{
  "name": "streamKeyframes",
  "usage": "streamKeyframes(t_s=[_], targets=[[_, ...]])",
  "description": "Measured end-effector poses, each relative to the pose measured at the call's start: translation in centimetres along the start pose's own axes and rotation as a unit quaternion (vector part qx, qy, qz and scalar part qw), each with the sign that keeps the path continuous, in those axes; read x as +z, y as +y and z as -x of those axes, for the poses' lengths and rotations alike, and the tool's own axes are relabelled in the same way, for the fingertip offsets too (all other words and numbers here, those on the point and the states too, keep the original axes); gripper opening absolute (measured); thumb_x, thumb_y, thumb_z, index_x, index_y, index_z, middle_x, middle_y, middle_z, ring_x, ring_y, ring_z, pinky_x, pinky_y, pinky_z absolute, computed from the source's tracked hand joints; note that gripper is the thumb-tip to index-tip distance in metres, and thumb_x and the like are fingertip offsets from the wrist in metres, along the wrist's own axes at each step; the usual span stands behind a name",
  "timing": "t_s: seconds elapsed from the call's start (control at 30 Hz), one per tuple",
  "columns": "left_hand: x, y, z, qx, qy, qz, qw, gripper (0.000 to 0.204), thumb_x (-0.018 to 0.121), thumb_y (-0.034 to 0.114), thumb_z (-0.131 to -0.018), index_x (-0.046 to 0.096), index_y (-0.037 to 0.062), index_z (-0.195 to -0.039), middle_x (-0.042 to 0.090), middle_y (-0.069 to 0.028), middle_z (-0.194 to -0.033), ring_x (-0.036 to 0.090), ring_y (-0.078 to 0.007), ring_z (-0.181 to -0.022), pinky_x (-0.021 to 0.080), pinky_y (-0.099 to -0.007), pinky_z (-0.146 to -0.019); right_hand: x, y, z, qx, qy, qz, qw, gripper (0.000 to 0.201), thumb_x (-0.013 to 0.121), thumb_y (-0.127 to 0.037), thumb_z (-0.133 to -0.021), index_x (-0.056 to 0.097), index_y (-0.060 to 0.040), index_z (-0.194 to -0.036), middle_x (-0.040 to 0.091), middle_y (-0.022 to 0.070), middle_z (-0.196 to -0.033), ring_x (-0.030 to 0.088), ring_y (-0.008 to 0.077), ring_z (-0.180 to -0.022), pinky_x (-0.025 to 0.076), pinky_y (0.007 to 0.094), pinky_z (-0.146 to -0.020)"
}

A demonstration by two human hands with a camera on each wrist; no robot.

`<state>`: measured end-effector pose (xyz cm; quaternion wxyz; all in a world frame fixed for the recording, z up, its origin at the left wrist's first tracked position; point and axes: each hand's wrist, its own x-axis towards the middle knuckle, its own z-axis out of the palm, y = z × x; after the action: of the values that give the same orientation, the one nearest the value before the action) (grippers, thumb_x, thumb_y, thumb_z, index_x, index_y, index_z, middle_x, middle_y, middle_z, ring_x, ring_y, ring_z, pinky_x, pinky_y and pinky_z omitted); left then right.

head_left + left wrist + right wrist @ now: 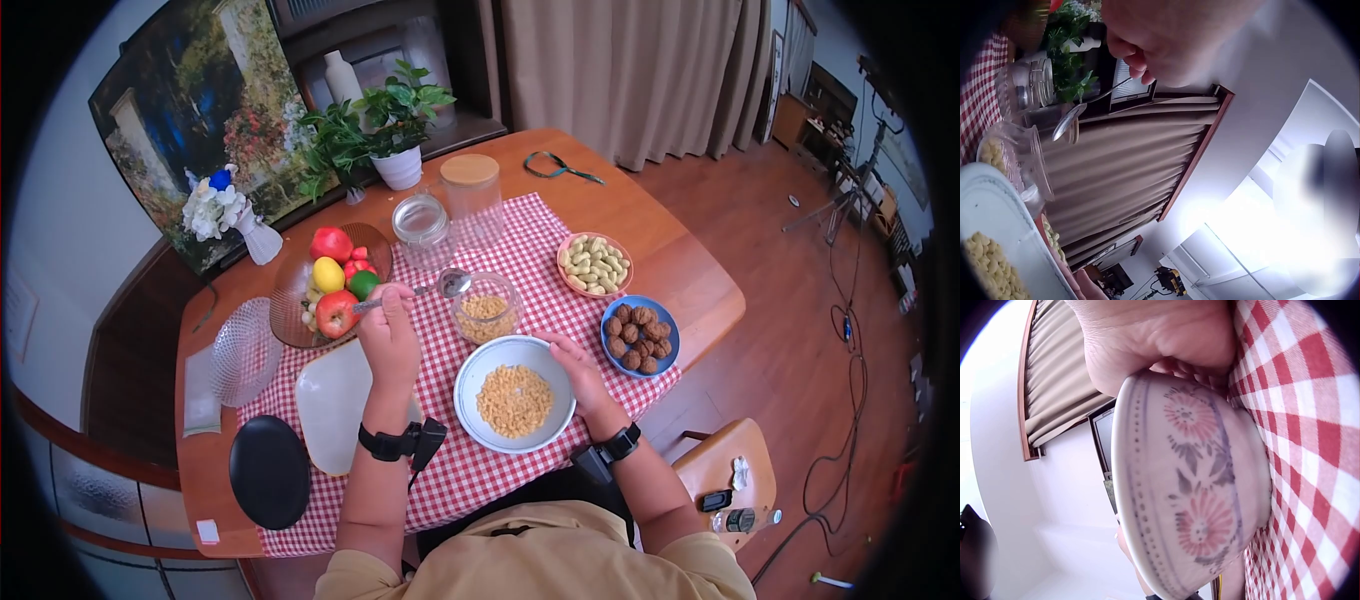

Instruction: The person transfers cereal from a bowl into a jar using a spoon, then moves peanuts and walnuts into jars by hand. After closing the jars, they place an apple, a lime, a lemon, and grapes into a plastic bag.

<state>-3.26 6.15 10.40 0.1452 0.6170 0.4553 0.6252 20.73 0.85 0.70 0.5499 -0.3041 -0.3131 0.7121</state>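
My left hand (pixel 391 335) grips a metal spoon (pixel 455 284) by its handle. The bowl of the spoon hangs over the near side of the glass jars, close above a small clear glass bowl (pixel 512 292) of pale yellow pieces that look like macaroni. In the left wrist view the spoon (pixel 1070 121) looks bare and shiny. With my right hand (pixel 580 378) I hold the side of a white ceramic bowl (pixel 467 397), which stands on the checked cloth with the same pieces (pixel 514 401) inside. Pink flowers decorate the outside of this bowl (pixel 1194 469).
Beyond stand a clip-top glass jar (pixel 422 230) and a wooden-lidded jar (pixel 473 205). To the right are a dish of peanuts (pixel 596 265) and a blue bowl of walnuts (pixel 640 338). A fruit bowl (pixel 290 270), a white tray (pixel 335 400) and a black plate (pixel 269 472) lie left.
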Motion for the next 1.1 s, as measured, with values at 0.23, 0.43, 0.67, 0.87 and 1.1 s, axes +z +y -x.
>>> streamKeyframes(t_s=[0.23, 0.43, 0.67, 0.87, 1.1], targets=[[-2.8, 1.1, -0.2, -0.190, -0.207, 0.132, 0.950, 0.034, 0.041, 0.028, -0.099, 0.058, 0.0056, -0.080, 0.050, 0.0031, -0.071, 0.041, -0.0014, -0.057, 0.033, -0.0161, -0.053, 0.1, 0.1, -0.1, -0.004, -0.004, 0.014, 1.000, 0.033, 0.047, -0.019, -0.096, 0.050, -0.0011, -0.123, 0.061, 0.0103, -0.114, 0.060, 0.0165, -0.102, 0.049, 0.0288, -0.087], [-2.7, 0.1, -0.3, -0.141, -0.321, 0.049, 0.935, 0.036, 0.042, 0.028, -0.099, 0.061, 0.0016, -0.083, 0.055, -0.0003, -0.075, 0.049, -0.0075, -0.067, 0.042, -0.0216, -0.061, 0.1, 0.0, -0.1, -0.004, -0.002, 0.019, 1.000, 0.032, 0.047, -0.019, -0.097, 0.051, -0.0019, -0.123, 0.061, 0.0102, -0.114, 0.060, 0.0161, -0.101, 0.049, 0.0283, -0.086], [-2.0, -1.5, 0.3, -0.198, -0.432, 0.083, 0.876, 0.038, 0.039, 0.029, -0.099, 0.061, 0.0014, -0.083, 0.057, -0.0013, -0.075, 0.050, -0.0089, -0.068, 0.043, -0.0229, -0.063, 0.2, 0.0, -0.1, -0.004, 0.004, 0.019, 1.000, 0.033, 0.046, -0.019, -0.097, 0.050, -0.0011, -0.124, 0.060, 0.0114, -0.116, 0.059, 0.0173, -0.102, 0.049, 0.0291, -0.087], [-0.3, -3.0, 1.9, -0.359, -0.446, 0.105, 0.813, 0.039, 0.037, 0.033, -0.100, 0.062, 0.0063, -0.086, 0.056, 0.0009, -0.072, 0.046, -0.0055, -0.062, 0.040, -0.0197, -0.058, 0.6, -0.2, 0.0, -0.002, 0.013, 0.030, 0.999, 0.033, 0.046, -0.019, -0.096, 0.050, 0.0010, -0.122, 0.060, 0.0123, -0.115, 0.059, 0.0182, -0.104, 0.048, 0.0297, -0.089], [-0.2, -3.6, 2.2, -0.404, -0.396, 0.139, 0.813, 0.037, 0.037, 0.033, -0.100, 0.061, 0.0078, -0.086, 0.055, 0.0025, -0.069, 0.046, -0.0044, -0.061, 0.039, -0.0179, -0.055, 0.2, -0.1, -0.1, -0.005, 0.001, 0.013, 1.000, 0.032, 0.046, -0.018, -0.097, 0.051, -0.0004, -0.122, 0.060, 0.0119, -0.114, 0.060, 0.0172, -0.102, 0.050, 0.0292, -0.087]])
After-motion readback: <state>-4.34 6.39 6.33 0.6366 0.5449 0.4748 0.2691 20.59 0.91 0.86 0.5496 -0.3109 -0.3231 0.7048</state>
